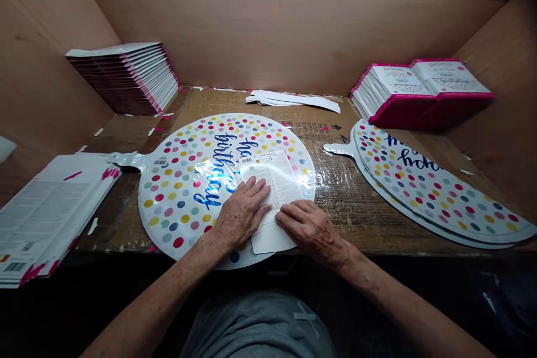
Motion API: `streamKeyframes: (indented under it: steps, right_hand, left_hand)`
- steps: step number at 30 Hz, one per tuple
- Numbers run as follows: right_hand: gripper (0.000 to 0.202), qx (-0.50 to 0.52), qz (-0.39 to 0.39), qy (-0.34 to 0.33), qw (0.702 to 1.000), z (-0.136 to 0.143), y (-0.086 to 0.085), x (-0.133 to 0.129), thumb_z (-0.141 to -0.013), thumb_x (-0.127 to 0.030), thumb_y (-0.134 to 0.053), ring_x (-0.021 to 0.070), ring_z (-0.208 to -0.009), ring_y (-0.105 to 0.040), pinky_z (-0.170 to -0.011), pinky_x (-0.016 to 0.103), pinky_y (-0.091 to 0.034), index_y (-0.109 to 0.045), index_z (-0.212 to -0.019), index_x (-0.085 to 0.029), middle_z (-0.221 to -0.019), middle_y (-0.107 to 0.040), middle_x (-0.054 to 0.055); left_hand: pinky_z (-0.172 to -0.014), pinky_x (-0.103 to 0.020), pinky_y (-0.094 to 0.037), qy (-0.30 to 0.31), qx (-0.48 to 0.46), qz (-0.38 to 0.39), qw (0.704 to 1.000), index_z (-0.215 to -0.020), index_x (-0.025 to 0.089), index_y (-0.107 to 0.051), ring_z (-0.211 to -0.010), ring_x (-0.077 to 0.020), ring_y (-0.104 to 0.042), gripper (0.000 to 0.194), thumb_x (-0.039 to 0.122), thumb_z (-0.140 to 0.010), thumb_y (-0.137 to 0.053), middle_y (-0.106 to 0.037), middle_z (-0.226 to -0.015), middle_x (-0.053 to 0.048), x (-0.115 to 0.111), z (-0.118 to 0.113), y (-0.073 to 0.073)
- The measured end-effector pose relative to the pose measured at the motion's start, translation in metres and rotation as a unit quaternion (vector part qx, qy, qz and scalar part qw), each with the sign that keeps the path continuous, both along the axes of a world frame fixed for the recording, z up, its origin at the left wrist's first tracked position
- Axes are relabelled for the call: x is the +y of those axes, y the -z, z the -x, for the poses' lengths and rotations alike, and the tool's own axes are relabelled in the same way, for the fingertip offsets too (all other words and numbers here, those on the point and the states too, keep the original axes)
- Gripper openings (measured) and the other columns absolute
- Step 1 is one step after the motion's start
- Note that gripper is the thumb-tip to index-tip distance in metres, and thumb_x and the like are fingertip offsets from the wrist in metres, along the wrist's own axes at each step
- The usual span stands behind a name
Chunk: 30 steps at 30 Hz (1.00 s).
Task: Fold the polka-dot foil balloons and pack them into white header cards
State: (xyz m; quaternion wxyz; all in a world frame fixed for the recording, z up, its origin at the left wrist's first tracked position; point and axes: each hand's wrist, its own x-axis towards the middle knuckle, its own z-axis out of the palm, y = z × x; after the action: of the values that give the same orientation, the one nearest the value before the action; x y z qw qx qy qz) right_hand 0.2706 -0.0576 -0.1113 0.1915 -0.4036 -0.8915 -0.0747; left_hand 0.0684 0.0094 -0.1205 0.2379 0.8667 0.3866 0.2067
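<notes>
A flat round foil balloon (168, 201) with coloured dots and blue birthday lettering lies in front of me, its tail (126, 158) pointing left. On its right part rests a folded printed paper packet (274, 179) with small text and a barcode. My left hand (243, 207) lies on the packet's left side, fingers stretched out and resting flat. At the packet's right edge, the bent fingers of my right hand (312, 229) are closed together on it; the thumb is mostly hidden.
More dotted balloons (440, 196) lie folded at the right. Packet stacks stand at back left (126, 75) and back right (423, 92). Flat printed packets (46, 207) are piled at front left. White paper strips (293, 99) lie at the back of the cardboard-covered table (339, 201). Wooden walls (268, 22) enclose it.
</notes>
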Motion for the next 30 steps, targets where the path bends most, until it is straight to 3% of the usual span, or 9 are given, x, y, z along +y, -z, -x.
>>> streamKeyframes:
  steps: [5,11,14,18,20,22,24,27,30]
  right_hand:
    - [0.026,0.002,0.005,0.002,1.0,0.007,0.002,0.002,-0.103,-0.021,-0.042,0.0191,-0.083,-0.055,-0.077,0.033,-0.043,-0.066,-0.094,-0.016,-0.088,-0.066,0.007]
    - [0.024,-0.09,0.058,0.051,0.993,0.023,-0.008,0.017,-0.099,-0.031,-0.05,0.0225,-0.081,-0.056,-0.075,0.036,-0.042,-0.063,-0.089,-0.013,-0.085,-0.065,0.009]
    - [0.026,-0.096,0.113,0.021,0.989,0.005,-0.02,0.005,-0.101,-0.034,-0.047,0.0199,-0.078,-0.056,-0.072,0.034,-0.042,-0.06,-0.09,-0.014,-0.086,-0.064,0.008]
    - [0.03,-0.012,0.187,-0.042,0.981,-0.033,-0.025,-0.035,-0.099,-0.04,-0.051,0.013,-0.067,-0.054,-0.063,0.027,-0.039,-0.058,-0.08,-0.019,-0.075,-0.06,0.0]
    - [0.03,0.027,0.137,0.0,0.99,-0.041,-0.02,-0.051,-0.094,-0.046,-0.059,0.015,-0.072,-0.058,-0.065,0.027,-0.044,-0.061,-0.08,-0.019,-0.078,-0.064,0.003]
    - [0.034,0.047,0.057,0.038,0.997,-0.037,-0.01,-0.058,-0.091,-0.048,-0.063,0.0228,-0.096,-0.062,-0.08,0.035,-0.05,-0.066,-0.101,-0.016,-0.103,-0.068,0.013]
    - [0.043,0.043,0.003,0.027,0.999,-0.026,0.001,-0.057,-0.092,-0.044,-0.062,0.0276,-0.118,-0.056,-0.095,0.043,-0.049,-0.061,-0.123,-0.014,-0.126,-0.063,0.018]
    - [0.034,0.035,-0.032,0.005,0.999,-0.014,0.013,-0.052,-0.097,-0.035,-0.057,0.0258,-0.121,-0.056,-0.101,0.044,-0.047,-0.062,-0.123,-0.015,-0.128,-0.065,0.014]
    - [0.029,0.054,-0.043,-0.007,0.998,-0.013,0.015,-0.049,-0.098,-0.034,-0.055,0.0249,-0.116,-0.059,-0.098,0.043,-0.048,-0.064,-0.118,-0.015,-0.125,-0.067,0.013]
  left_hand:
    - [-0.121,-0.052,-0.02,-0.007,-0.05,0.044,0.998,-0.128,0.023,-0.062,-0.143,-0.0308,-0.036,0.039,0.036,-0.092,-0.052,-0.054,-0.145,-0.009,0.002,0.001,0.0]
    - [-0.12,-0.047,-0.027,0.013,-0.05,0.055,0.997,-0.123,0.023,-0.066,-0.141,-0.0301,-0.04,0.038,0.038,-0.09,-0.055,-0.054,-0.144,-0.009,0.01,0.003,-0.005]
    - [-0.119,-0.048,-0.028,0.037,-0.034,0.036,0.998,-0.122,0.023,-0.066,-0.14,-0.0304,-0.042,0.037,0.039,-0.092,-0.052,-0.055,-0.143,-0.01,0.01,0.001,-0.007]
    - [-0.119,-0.051,-0.027,0.047,-0.037,0.023,0.998,-0.122,0.024,-0.065,-0.14,-0.0298,-0.041,0.034,0.037,-0.093,-0.053,-0.056,-0.142,-0.01,0.009,-0.002,-0.005]
    - [-0.119,-0.052,-0.025,0.047,-0.054,0.028,0.997,-0.12,0.025,-0.065,-0.14,-0.0301,-0.041,0.032,0.036,-0.091,-0.055,-0.056,-0.142,-0.01,0.008,-0.004,-0.004]
    - [-0.12,-0.052,-0.025,0.027,-0.085,0.029,0.996,-0.118,0.025,-0.066,-0.141,-0.0299,-0.04,0.031,0.036,-0.09,-0.058,-0.056,-0.143,-0.009,0.004,-0.004,-0.003]
    - [-0.119,-0.05,-0.029,-0.002,-0.125,0.023,0.992,-0.113,0.025,-0.069,-0.14,-0.0292,-0.042,0.027,0.035,-0.09,-0.058,-0.056,-0.142,-0.009,-0.005,-0.001,-0.005]
    - [-0.116,-0.05,-0.033,0.016,-0.151,0.034,0.988,-0.098,0.025,-0.074,-0.137,-0.0315,-0.046,0.02,0.037,-0.086,-0.066,-0.061,-0.136,-0.011,-0.027,0.01,-0.01]
    - [-0.116,-0.057,-0.03,0.062,-0.124,0.066,0.988,-0.104,0.026,-0.076,-0.139,-0.0382,-0.042,0.04,0.043,-0.068,-0.082,-0.058,-0.14,-0.013,-0.049,0.025,-0.015]
